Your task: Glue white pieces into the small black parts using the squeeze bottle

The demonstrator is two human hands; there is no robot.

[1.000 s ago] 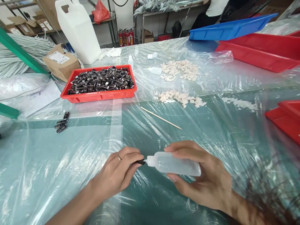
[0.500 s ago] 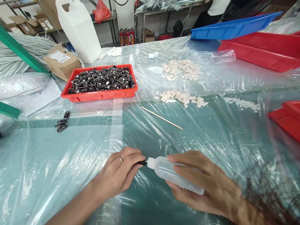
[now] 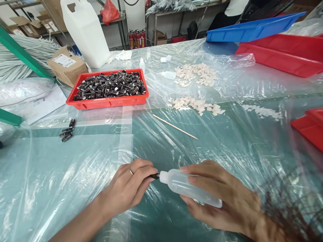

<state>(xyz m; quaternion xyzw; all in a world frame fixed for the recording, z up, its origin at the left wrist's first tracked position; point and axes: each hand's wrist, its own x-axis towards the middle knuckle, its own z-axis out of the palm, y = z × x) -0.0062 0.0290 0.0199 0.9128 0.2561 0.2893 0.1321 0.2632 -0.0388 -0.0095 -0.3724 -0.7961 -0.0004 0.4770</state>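
Note:
Between thumb and fingertips, my left hand point(image 3: 132, 183) pinches a small black piece point(image 3: 154, 175), mostly hidden by the fingers. My right hand point(image 3: 217, 191) is wrapped round a translucent squeeze bottle point(image 3: 184, 183), which lies tilted nearly level with its nozzle pointing left. The nozzle tip meets or nearly meets the black piece; exact contact I cannot tell. Beyond the hands, a thin wooden stick point(image 3: 175, 126) rests on the plastic sheet. A red tray point(image 3: 108, 102) at the back left holds many similar black pieces. Several more black pieces point(image 3: 67, 131) lie loose at the left.
Piles of small pale flakes point(image 3: 198, 105) lie on the plastic-covered table point(image 3: 96, 161). A small bottle point(image 3: 168, 75) lies near them. A large white jug point(image 3: 87, 33) and a cardboard box point(image 3: 67, 65) stand at the back left. Blue point(image 3: 252, 32) and red trays point(image 3: 280, 55) fill the back right.
The squeeze bottle and my right hand have shifted very slightly to the right, so a bit more of the black piece shows at the nozzle. My left hand keeps its pinch.

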